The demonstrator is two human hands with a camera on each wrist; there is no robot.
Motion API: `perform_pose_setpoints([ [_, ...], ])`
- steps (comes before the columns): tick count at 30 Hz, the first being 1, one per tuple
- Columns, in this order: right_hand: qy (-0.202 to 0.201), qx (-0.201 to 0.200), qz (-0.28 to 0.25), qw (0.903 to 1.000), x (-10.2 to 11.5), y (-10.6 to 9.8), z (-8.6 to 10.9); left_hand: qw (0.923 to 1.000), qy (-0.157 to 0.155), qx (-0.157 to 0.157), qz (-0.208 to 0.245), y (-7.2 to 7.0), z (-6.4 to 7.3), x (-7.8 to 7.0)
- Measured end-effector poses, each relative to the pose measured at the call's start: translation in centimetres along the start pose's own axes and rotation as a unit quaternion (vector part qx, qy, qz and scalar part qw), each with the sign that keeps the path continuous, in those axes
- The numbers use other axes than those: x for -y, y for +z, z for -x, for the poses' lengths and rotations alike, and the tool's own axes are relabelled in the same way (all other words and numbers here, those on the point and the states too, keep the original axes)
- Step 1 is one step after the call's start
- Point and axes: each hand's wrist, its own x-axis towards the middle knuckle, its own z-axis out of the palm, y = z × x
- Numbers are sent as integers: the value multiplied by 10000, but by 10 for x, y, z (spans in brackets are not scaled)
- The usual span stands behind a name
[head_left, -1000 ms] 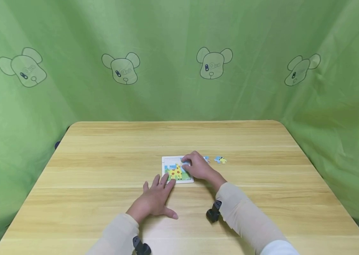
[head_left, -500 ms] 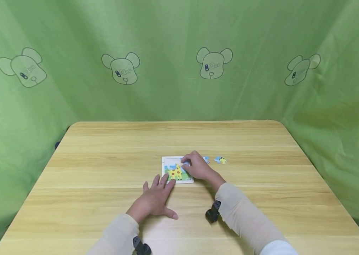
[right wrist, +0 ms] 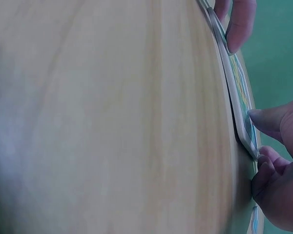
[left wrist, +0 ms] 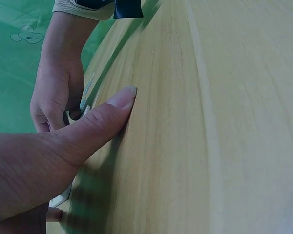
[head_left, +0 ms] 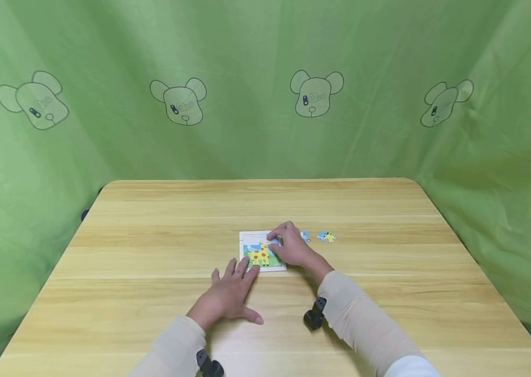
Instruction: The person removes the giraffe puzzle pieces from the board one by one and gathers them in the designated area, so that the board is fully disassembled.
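A small jigsaw puzzle (head_left: 259, 256) in a white frame lies on the table, showing a yellow giraffe with red spots on green and blue. Its upper part shows bare pale backing. My left hand (head_left: 229, 293) is spread out, its fingertips resting on the frame's near-left edge, thumb out to the side. Over the puzzle's right side, my right hand (head_left: 292, 246) bends thumb and index finger around a blue puzzle piece (head_left: 274, 242), mostly hidden by the fingers. In the right wrist view the thumb (right wrist: 268, 119) presses down at the puzzle, just inside the frame (right wrist: 234, 97).
Loose puzzle pieces (head_left: 326, 236) in blue and yellow lie right of the frame. Another blue piece (head_left: 306, 236) shows just beyond the right hand. The wooden table (head_left: 152, 209) is backed by a green curtain (head_left: 246, 146) with bear-head prints.
The right hand has shifted very slightly at the puzzle's right side, its knuckles a touch higher. The left hand and the frame stay where they were.
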Motion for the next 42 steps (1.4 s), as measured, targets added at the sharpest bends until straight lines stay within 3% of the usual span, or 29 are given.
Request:
perform_pose_setpoints([
  [23, 82, 55, 5, 10000, 0, 1, 0, 10000, 30, -22, 78, -4, 4, -2],
  [42, 39, -189, -67, 9998, 2, -1, 0, 9999, 43, -87, 86, 4, 0, 2],
])
